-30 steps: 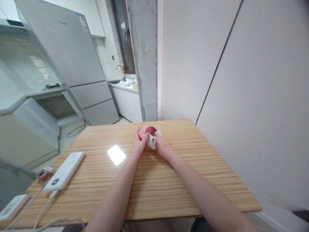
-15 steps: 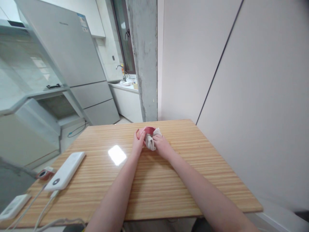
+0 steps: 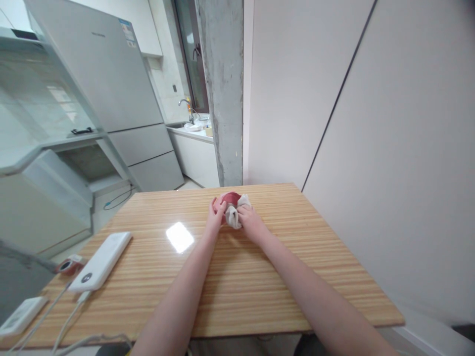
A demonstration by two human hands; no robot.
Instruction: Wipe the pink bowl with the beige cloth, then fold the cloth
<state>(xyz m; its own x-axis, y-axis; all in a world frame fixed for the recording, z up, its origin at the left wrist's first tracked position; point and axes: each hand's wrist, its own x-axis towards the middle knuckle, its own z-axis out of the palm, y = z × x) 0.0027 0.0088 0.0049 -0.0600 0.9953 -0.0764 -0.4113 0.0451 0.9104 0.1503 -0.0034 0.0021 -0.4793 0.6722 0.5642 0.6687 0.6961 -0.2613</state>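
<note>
Both hands have shifted slightly since half a second ago: our left hand (image 3: 214, 216) and right hand (image 3: 252, 225) sit a touch further right, and the grey-white cloth (image 3: 232, 218) has moved right with them.

We extend both arms forward over the wooden table (image 3: 260, 291). Our left forearm (image 3: 178, 301) angles inward from lower left and our right forearm (image 3: 311, 282) from lower right; they converge near the far edge.

Our left hand supports the pink bowl (image 3: 231, 197) from its left side: the thumb lies toward the near rim, and the fingers wrap the outer wall. We cannot tell whether the bowl's base touches the table.

Our right hand, knuckles up, has its fingers bent and closed on the bunched cloth. One part of the cloth hangs in a fold between the hands; another stands against the bowl's right side. Fingertips within the cloth are hidden.

Well apart, at left, we see a white power bank (image 3: 102, 262) with a cable (image 3: 67, 321) attached.
</note>
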